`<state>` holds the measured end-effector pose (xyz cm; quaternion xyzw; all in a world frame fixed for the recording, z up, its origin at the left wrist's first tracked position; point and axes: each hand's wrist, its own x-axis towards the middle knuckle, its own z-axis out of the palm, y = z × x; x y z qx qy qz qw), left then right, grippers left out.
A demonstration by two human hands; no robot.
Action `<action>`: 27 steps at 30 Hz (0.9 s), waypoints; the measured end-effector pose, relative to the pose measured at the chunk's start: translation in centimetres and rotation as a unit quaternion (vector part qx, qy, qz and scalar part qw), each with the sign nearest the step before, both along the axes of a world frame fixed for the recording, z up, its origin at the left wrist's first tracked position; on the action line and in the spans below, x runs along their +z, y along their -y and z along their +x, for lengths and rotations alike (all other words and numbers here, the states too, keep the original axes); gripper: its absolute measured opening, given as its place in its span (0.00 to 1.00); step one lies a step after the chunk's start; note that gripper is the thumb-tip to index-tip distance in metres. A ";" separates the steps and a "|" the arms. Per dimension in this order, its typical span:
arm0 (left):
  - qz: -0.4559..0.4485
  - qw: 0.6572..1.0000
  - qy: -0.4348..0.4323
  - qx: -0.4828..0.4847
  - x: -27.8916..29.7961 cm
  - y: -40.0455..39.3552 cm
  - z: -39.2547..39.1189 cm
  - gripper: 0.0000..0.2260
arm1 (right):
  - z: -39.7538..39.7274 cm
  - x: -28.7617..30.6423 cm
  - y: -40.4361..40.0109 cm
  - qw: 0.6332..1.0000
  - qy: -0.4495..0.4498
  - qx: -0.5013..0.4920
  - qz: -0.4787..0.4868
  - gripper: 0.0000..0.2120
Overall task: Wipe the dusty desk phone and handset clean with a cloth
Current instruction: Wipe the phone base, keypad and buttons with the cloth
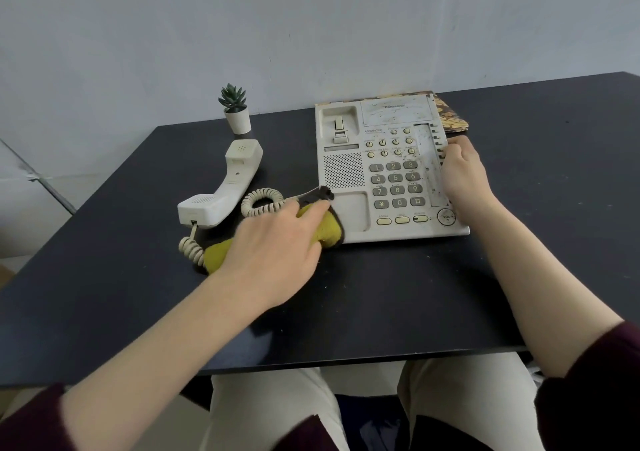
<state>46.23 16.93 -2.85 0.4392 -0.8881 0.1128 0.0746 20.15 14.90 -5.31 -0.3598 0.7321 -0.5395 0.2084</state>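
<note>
Left hand (273, 242) covers most of the cloth (327, 229); its fingers hidden.

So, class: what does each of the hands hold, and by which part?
Left hand grips the yellow cloth around its bunched middle. Right hand holds the desk phone by its right edge.

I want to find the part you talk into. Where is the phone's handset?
In the head view, the handset lies off its cradle on the black desk, left of the phone base, between the little potted plant and the coiled cord.
</note>
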 end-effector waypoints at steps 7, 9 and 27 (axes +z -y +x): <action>0.075 0.996 0.043 0.004 -1.8 -1.6 -0.7 0.26 | 0.0 0.0 -0.1 1.000 0.008 0.001 -0.003 0.15; 0.077 0.996 0.044 0.013 -1.3 -1.9 -0.2 0.23 | 0.0 0.1 0.0 1.000 0.011 0.001 -0.004 0.15; 0.212 0.953 -0.215 -0.008 0.8 1.1 -4.2 0.24 | 0.0 0.2 -0.2 1.000 0.009 0.003 0.003 0.13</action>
